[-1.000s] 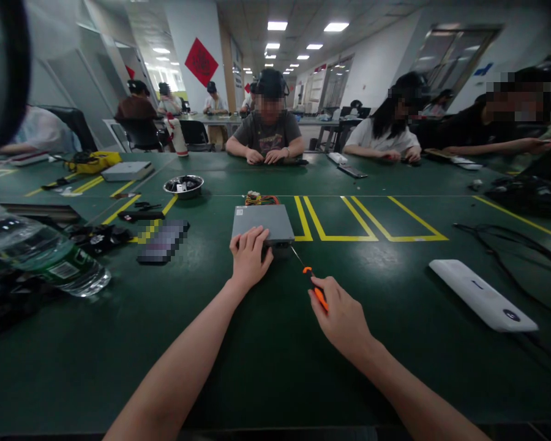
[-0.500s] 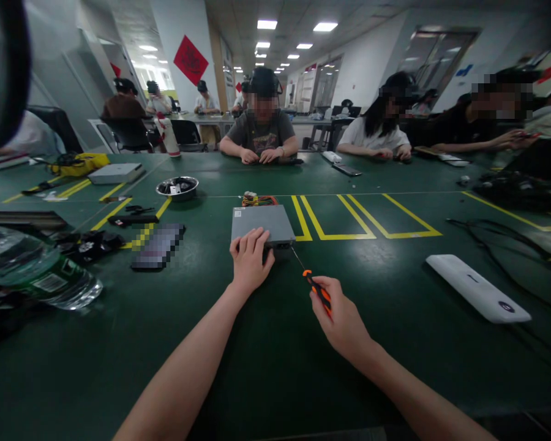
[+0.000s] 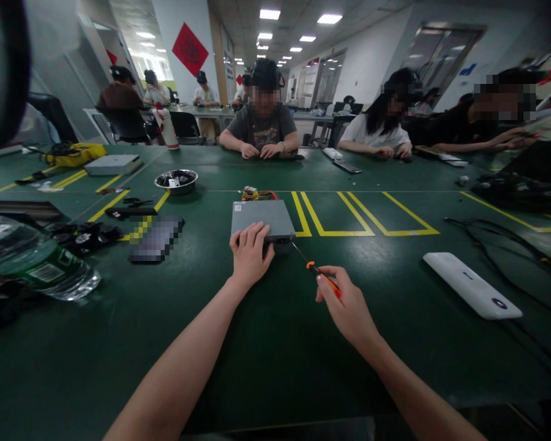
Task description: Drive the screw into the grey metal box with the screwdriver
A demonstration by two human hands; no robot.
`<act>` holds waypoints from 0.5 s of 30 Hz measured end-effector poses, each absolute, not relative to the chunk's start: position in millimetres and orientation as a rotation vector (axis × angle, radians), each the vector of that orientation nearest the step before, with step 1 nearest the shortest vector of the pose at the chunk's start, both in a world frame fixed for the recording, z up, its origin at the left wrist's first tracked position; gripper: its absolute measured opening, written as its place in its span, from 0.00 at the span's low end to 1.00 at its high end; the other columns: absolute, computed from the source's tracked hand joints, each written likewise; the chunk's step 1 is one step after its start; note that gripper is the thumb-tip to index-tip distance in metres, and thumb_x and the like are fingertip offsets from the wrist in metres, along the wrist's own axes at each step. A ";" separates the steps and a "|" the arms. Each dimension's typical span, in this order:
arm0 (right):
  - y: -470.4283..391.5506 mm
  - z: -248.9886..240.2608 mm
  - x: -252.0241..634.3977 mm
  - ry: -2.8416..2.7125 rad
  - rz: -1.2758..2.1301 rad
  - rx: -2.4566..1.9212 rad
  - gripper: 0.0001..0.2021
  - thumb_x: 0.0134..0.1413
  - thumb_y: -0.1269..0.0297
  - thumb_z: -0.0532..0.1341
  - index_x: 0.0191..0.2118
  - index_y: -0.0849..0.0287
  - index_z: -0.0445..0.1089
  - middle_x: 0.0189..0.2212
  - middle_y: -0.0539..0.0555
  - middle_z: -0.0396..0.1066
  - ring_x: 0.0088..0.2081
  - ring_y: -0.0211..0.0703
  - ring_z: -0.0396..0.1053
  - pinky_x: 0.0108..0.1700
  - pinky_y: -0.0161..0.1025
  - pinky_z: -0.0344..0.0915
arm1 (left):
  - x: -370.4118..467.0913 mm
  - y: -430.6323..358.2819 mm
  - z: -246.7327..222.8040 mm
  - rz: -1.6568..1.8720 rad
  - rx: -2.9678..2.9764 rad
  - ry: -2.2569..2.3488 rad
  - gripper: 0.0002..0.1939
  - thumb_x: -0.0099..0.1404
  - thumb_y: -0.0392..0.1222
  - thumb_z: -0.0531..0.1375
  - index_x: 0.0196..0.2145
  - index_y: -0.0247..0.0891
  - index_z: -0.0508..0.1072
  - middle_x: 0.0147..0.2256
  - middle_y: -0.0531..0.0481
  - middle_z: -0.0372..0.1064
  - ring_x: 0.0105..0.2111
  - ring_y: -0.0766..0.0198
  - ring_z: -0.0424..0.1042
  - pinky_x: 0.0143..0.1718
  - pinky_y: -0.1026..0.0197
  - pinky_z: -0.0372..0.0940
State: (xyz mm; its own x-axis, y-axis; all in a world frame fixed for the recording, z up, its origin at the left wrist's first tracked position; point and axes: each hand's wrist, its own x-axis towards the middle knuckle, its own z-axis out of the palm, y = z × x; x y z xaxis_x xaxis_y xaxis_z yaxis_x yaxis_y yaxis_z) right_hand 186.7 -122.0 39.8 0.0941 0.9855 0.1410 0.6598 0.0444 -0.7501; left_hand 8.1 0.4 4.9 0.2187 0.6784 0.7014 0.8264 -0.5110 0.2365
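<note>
A grey metal power supply unit [image 3: 261,215] lies flat on the green table, with a bundle of coloured wires [image 3: 257,194] at its far side. My left hand [image 3: 252,251] grips its near edge, fingers on the top face and thumb at the front side. In my right hand [image 3: 344,300] is an orange-and-black screwdriver [image 3: 324,278], held by the handle. Its thin shaft points up and left, and the tip is at the unit's near right corner. Whether the tip sits in a screw is too small to tell.
Left of the unit are a metal bowl of small parts [image 3: 176,182], a phone [image 3: 156,239] and a water bottle [image 3: 37,260]. A white device [image 3: 471,285] and black cables [image 3: 496,239] lie to the right. Across the table sit several people.
My right hand has turned the screwdriver handle and shifted slightly right, its fingers changing position. The left hand stays on the unit. The whole view has moved a little.
</note>
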 end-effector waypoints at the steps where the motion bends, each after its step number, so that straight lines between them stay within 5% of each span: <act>1: -121.6 39.7 188.1 -1.679 0.562 -1.706 0.15 0.60 0.57 0.47 0.46 0.60 0.59 0.24 0.49 0.68 0.22 0.37 0.65 0.22 0.33 0.61 | 8.2 0.5 4.8 -1.169 -2.297 -1.442 0.20 0.62 0.42 0.53 0.53 0.43 0.61 0.53 0.46 0.62 0.55 0.55 0.57 0.53 0.49 0.45; 7: -119.7 45.5 190.4 -2.203 -0.244 -1.569 0.15 0.58 0.69 0.48 0.49 0.64 0.63 0.34 0.58 0.67 0.29 0.39 0.66 0.27 0.35 0.62 | 8.8 0.6 4.1 -1.171 -2.288 -1.439 0.20 0.62 0.41 0.53 0.53 0.43 0.61 0.53 0.46 0.62 0.54 0.55 0.57 0.53 0.49 0.45; 15: -110.2 50.9 187.4 -2.317 -0.504 -1.325 0.13 0.58 0.66 0.51 0.44 0.65 0.66 0.32 0.56 0.67 0.29 0.38 0.64 0.28 0.34 0.61 | 9.8 2.0 2.4 -1.143 -2.264 -1.432 0.19 0.63 0.42 0.53 0.52 0.43 0.61 0.53 0.46 0.62 0.54 0.56 0.58 0.53 0.50 0.44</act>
State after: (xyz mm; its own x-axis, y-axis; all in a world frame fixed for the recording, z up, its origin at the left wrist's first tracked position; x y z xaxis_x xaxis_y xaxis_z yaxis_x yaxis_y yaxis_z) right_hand 187.4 -110.2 50.9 -0.4559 0.7187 0.5250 0.8719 0.4791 0.1012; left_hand 9.8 2.0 2.4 0.2190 0.6653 0.7137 0.8433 -0.4970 0.2046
